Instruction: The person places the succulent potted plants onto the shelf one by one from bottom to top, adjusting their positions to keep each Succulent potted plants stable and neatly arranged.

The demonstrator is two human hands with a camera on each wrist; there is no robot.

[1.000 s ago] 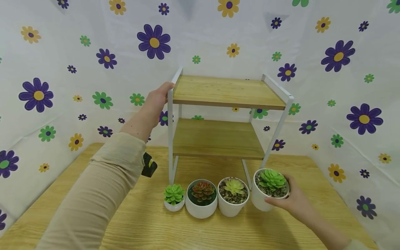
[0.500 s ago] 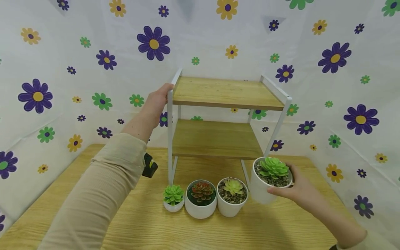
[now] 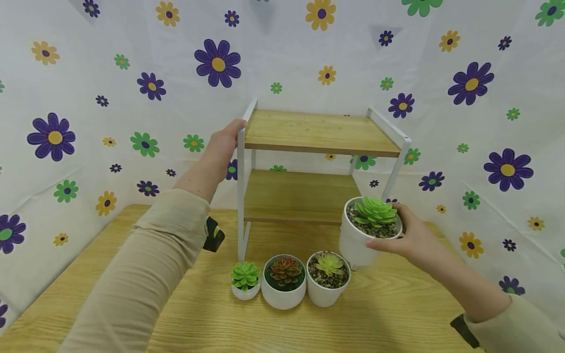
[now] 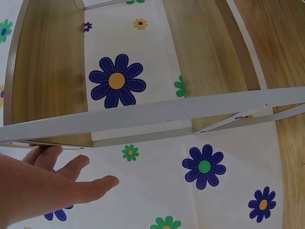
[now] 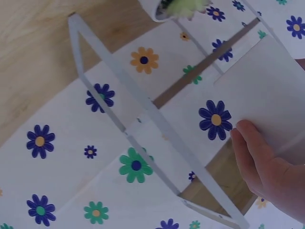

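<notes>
A two-tier shelf rack (image 3: 318, 132) with wooden boards and a white frame stands on the table. My left hand (image 3: 222, 149) grips the top of its left side frame; in the left wrist view, its lower fingers (image 4: 97, 187) extend along the outside. My right hand (image 3: 412, 238) holds a white pot with a green succulent (image 3: 375, 213), raised off the table in front of the rack's right side. The right wrist view shows fingers against the pot's smooth white wall (image 5: 274, 90). Thumb and fingers lie on opposite sides of the pot.
In front of the rack stand a small green succulent (image 3: 245, 277), a reddish succulent in a wide white pot (image 3: 284, 294) and a yellow-green one (image 3: 328, 267). Wooden table (image 3: 282, 333) and flower-patterned white backdrop (image 3: 282, 49) surround them.
My right hand has lifted the green succulent pot up off the table and moved it slightly left, toward the rack. My left hand stays on the frame.
</notes>
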